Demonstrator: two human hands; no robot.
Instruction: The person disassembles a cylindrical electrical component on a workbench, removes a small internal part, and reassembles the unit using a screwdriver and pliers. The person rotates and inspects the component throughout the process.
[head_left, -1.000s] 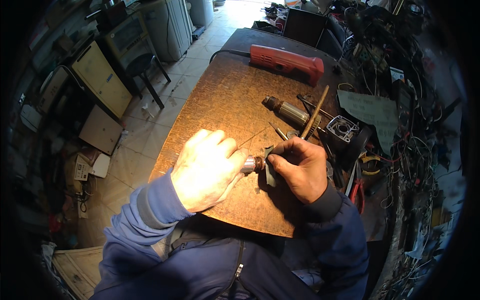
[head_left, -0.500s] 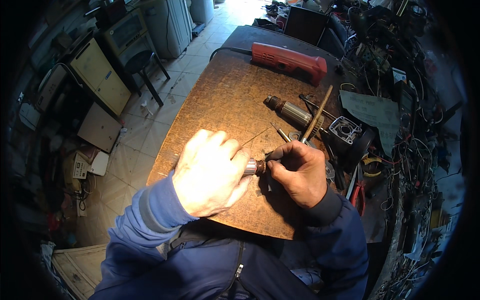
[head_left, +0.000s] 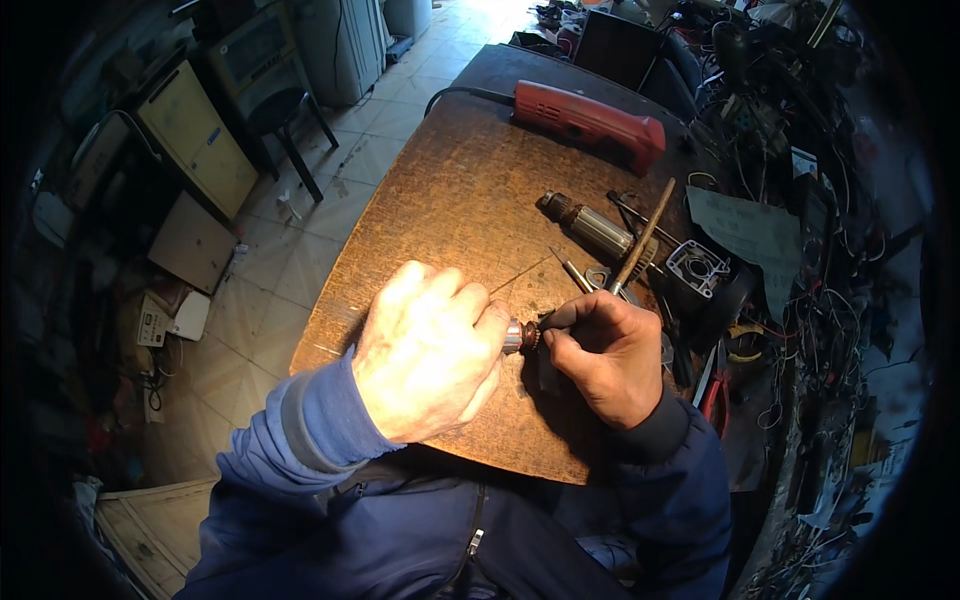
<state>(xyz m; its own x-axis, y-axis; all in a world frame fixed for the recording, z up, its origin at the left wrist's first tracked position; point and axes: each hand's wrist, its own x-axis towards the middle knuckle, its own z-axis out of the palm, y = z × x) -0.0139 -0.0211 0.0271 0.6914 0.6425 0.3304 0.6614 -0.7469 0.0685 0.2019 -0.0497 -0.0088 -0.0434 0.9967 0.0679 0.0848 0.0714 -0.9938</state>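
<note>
Wrapped over a small motor armature (head_left: 514, 337), my left hand (head_left: 432, 355) keeps it low over the worn wooden bench (head_left: 420, 215). Only the silvery body's end and the copper-brown commutator show past my fingers. At that end my right hand (head_left: 612, 358) pinches thumb and forefinger together; what sits between them is too dark and small to make out. Beyond my hands lies a larger armature (head_left: 600, 232), partly under a brown wooden stick (head_left: 645, 235). A thin pointed tool (head_left: 572, 272) rests just past my right fingers.
A red power tool housing (head_left: 590, 125) with a black cord lies at the bench's far end. On the right are a metal gear housing (head_left: 697, 266), a greenish paper sheet (head_left: 745, 238), red-handled pliers (head_left: 715, 395) and tangled wires. A black stool (head_left: 278, 110) stands on the left floor.
The whole view has shifted slightly, so the bench things sit a little further right. Both hands keep nearly the same hold at the armature.
</note>
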